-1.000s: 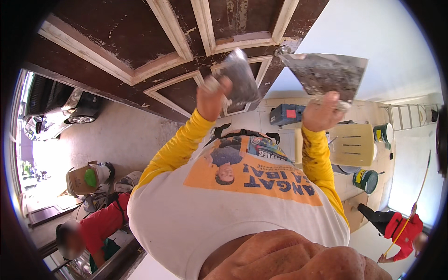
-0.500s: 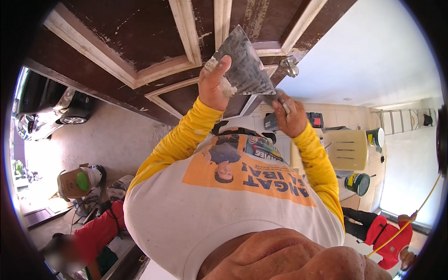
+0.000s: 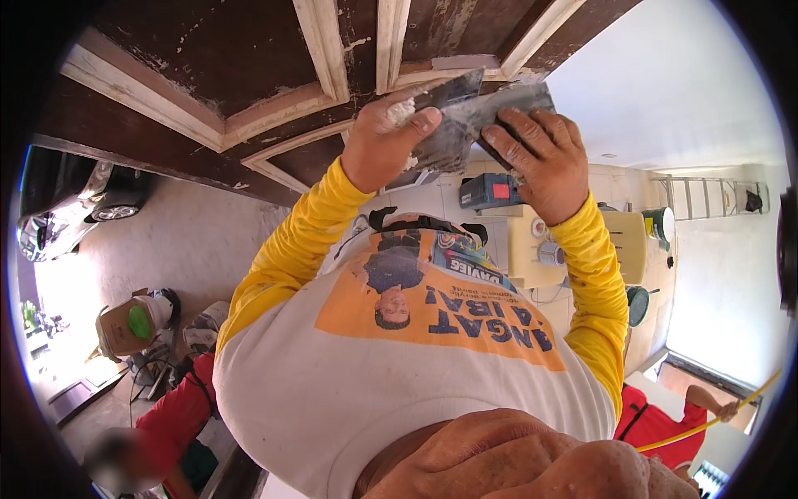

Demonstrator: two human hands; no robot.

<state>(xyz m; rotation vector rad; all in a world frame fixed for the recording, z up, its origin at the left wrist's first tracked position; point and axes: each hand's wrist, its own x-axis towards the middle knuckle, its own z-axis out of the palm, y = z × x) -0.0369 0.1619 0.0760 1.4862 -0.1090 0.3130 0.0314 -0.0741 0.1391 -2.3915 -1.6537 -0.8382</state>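
Note:
My left hand [image 3: 378, 145] is closed on a dark, smeared metal plate [image 3: 445, 137], its thumb lying over the near face. Lumps of whitish putty [image 3: 401, 111] cling to the plate beside the fingers. A wide putty knife [image 3: 528, 100] is gripped in my right hand [image 3: 549, 158], with the fingers bent across its grey blade. The knife overlaps or meets the plate's right side; exact contact cannot be told. Both tools are in front of a dark brown panelled door [image 3: 249, 71] with pale, scraped mouldings [image 3: 320, 50].
A pale yellow chair-like piece [image 3: 623, 245], a dark toolbox [image 3: 490, 191] and buckets [image 3: 658, 224] stand beyond my right arm. A ladder [image 3: 706, 198] is at far right. Co-workers in red shirts [image 3: 179, 403] are at lower left and lower right. A car [image 3: 83, 195] is at left.
My right hand has risen, and its fingers now lie across the knife blade instead of at the handle end. The plate has tilted. The door knob seen earlier is now hidden.

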